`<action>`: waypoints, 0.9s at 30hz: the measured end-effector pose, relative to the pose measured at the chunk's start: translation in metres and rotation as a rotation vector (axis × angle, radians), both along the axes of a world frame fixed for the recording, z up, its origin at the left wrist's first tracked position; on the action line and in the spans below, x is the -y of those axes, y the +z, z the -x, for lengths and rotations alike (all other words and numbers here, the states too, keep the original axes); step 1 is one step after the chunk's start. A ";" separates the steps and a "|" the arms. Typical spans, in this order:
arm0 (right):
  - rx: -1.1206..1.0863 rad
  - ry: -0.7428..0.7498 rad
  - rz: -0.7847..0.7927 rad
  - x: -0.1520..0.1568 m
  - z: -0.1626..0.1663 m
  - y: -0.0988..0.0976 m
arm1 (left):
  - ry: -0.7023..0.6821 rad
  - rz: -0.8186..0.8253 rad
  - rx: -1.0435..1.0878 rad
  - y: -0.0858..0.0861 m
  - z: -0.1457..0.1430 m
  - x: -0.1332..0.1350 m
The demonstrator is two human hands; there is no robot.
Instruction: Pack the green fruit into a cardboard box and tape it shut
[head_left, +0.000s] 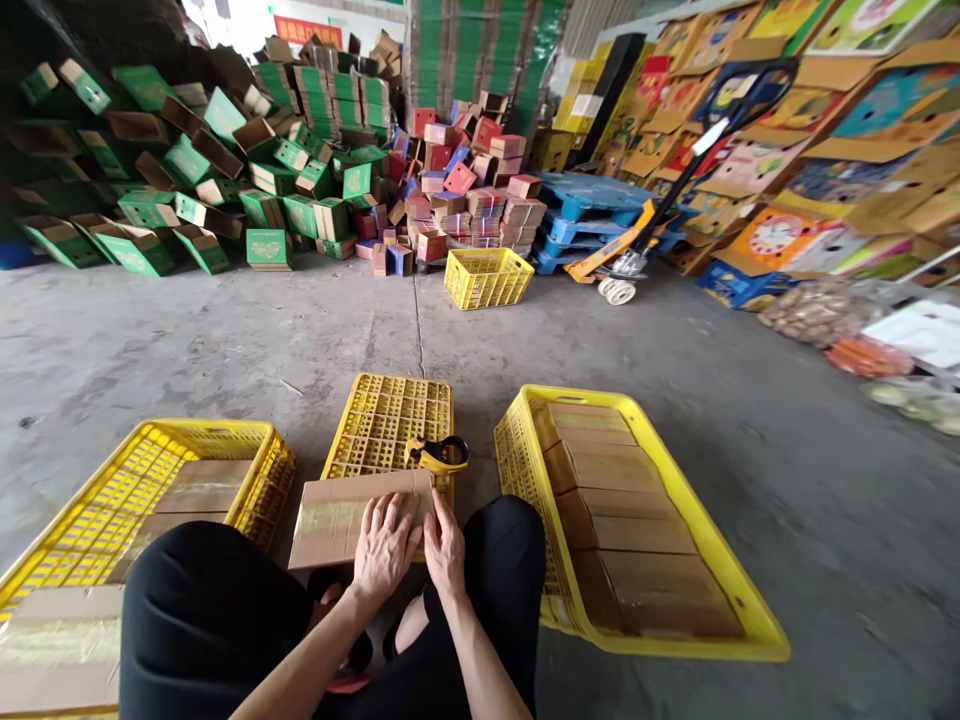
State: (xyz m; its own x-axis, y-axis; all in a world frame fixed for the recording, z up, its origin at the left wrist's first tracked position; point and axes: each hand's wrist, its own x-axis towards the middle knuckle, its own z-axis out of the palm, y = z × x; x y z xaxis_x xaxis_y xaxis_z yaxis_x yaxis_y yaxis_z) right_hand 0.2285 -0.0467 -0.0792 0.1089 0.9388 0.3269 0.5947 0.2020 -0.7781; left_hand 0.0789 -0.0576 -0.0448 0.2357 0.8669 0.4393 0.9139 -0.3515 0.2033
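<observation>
A taped brown cardboard box (334, 520) lies flat on an upturned yellow crate (382, 420) between my knees. My left hand (384, 548) rests on the box's right part with its fingers spread flat. My right hand (445, 545) lies beside it at the box's right end, fingers stretched over the edge. A yellow tape dispenser (439, 455) sits on the crate just beyond the box, touched by neither hand.
A yellow crate (720, 560) on my right holds several sealed brown boxes in a row. Another yellow crate (112, 500) on my left holds flat boxes. Farther off: a small yellow basket (487, 277), piles of green and red cartons, blue pallets, a pallet jack (622, 270).
</observation>
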 end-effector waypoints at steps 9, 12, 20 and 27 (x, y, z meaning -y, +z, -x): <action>-0.152 -0.024 0.104 -0.016 -0.006 0.005 | -0.021 0.030 -0.024 -0.002 0.000 0.000; -0.181 -0.016 0.107 -0.007 -0.008 0.008 | -0.013 0.035 -0.032 -0.003 0.000 0.001; -0.191 -0.013 0.139 0.007 -0.012 0.009 | 0.003 0.038 -0.004 0.003 -0.002 0.002; -0.068 -0.044 0.085 -0.001 -0.012 -0.001 | 0.024 0.054 0.023 0.010 -0.004 -0.001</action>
State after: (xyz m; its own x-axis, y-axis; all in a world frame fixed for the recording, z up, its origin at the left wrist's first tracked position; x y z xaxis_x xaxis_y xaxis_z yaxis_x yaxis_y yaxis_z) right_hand 0.2403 -0.0455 -0.0802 0.1700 0.9566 0.2368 0.5469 0.1083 -0.8302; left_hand 0.0825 -0.0570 -0.0344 0.2051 0.8949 0.3964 0.9167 -0.3175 0.2425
